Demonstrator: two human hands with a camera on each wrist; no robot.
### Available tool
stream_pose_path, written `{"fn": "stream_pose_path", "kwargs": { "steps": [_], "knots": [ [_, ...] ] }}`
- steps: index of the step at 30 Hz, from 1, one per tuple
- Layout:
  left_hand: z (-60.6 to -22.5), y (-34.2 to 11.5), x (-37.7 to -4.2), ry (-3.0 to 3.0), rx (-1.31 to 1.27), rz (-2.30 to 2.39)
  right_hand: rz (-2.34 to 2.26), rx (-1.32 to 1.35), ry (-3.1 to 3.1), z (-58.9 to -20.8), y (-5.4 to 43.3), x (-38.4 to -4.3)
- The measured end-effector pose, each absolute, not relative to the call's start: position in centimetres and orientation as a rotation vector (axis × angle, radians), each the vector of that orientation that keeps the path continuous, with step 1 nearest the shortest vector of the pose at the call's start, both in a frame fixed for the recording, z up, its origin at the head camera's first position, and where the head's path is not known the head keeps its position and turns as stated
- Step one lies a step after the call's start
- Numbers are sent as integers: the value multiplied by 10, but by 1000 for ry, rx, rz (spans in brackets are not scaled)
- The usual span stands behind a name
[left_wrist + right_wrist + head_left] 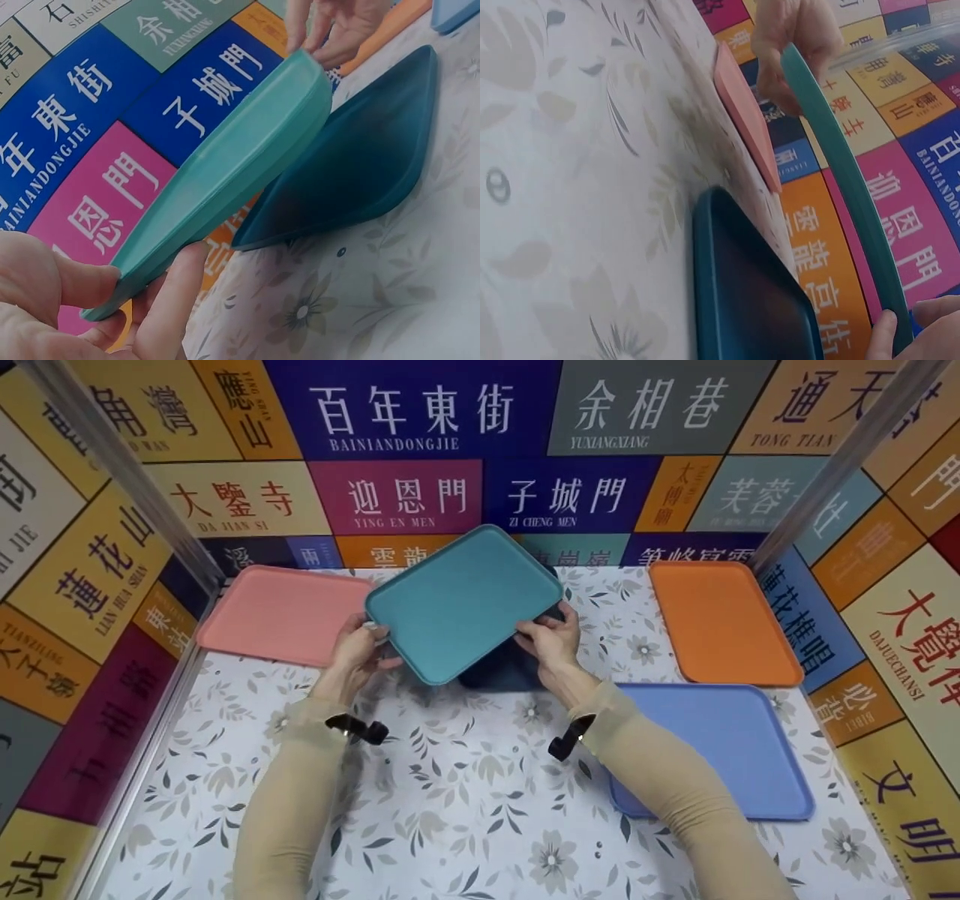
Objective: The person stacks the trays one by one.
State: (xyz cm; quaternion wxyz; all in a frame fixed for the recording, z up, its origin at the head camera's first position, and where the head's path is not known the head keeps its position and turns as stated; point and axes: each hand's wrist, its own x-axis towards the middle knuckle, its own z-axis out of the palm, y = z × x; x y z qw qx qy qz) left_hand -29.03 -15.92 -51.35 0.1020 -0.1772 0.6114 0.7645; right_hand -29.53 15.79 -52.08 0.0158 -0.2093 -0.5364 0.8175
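Note:
A teal tray (465, 604) is held up in the air, tilted, between both hands. My left hand (357, 652) grips its left end, thumb on top and fingers beneath, as the left wrist view also shows. At the right end my right hand (551, 641) pinches the rim. Below it a dark blue tray (352, 165) lies on the table, mostly hidden by the teal one in the head view. In the right wrist view the teal tray is seen edge-on, apart from the dark blue tray (754, 292).
A pink tray (289, 615) lies at the back left, an orange tray (724, 622) at the back right. Nearer, a periwinkle blue tray (720, 750) lies partly under the right forearm. Printed panels (397, 405) wall the floral-covered table (450, 810) on several sides.

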Motion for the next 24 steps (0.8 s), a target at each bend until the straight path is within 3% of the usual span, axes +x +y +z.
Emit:
{"fn": "stream_pose_path", "kwargs": {
  "steps": [12,24],
  "knots": [
    [-517,-149,-290,1763,-582,2299,2552,-677,-1691,-530,129,-283],
    [-525,-148,-285,1681,-637,2307,2518,-692,-1768,-524,138,-289]
  ]
}}
